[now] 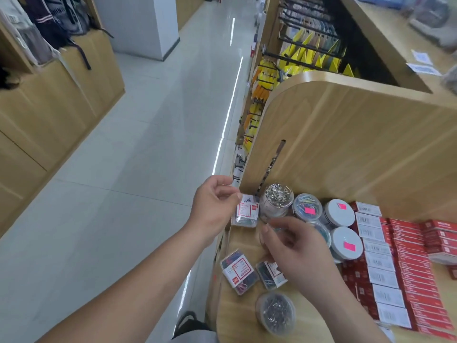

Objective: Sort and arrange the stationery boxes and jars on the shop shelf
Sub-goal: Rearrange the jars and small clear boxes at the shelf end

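My left hand (214,204) pinches the top left corner of a small clear box of paper clips (247,213) at the shelf's far left corner. My right hand (295,247) curls over a clear jar (267,231) that is blurred and mostly hidden by the fingers. Behind them stand a jar of silver clips (278,199), a jar of coloured clips (307,207) and two white-lidded jars (339,212). Two more clear clip boxes (238,271) lie askew near the wooden shelf's (237,323) front, with a jar of dark pins (275,313) closest to me.
Rows of red staple boxes (408,273) with white barcode labels fill the shelf's right side. A curved wooden panel (346,144) backs the shelf. Left of it runs a tiled aisle (148,144), with hanging yellow packs (304,55) beyond and wooden units with bags across it.
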A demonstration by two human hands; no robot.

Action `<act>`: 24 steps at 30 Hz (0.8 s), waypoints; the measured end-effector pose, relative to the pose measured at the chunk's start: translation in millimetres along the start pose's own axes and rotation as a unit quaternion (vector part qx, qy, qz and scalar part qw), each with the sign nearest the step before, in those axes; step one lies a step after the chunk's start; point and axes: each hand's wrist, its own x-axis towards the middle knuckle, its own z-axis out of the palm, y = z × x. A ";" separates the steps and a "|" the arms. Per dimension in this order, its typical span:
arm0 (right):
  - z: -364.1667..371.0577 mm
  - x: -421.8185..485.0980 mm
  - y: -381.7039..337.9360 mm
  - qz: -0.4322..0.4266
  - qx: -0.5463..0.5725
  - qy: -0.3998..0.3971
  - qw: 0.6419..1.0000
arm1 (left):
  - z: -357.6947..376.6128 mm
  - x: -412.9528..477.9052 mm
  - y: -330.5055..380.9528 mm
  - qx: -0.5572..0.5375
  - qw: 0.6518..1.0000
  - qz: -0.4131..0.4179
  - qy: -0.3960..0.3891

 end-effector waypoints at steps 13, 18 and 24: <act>-7.8 47.5 23.1 -0.243 -0.344 0.201 0.884 | -19.7 -32.9 -31.6 0.169 0.970 0.141 -0.102; -10.3 43.3 28.0 -0.203 -0.282 0.199 0.916 | -8.1 -30.1 -25.6 0.166 0.976 0.133 -0.055; -10.2 49.7 18.9 -0.174 -0.310 0.186 0.916 | -15.0 -38.1 -22.6 0.205 0.969 0.120 -0.066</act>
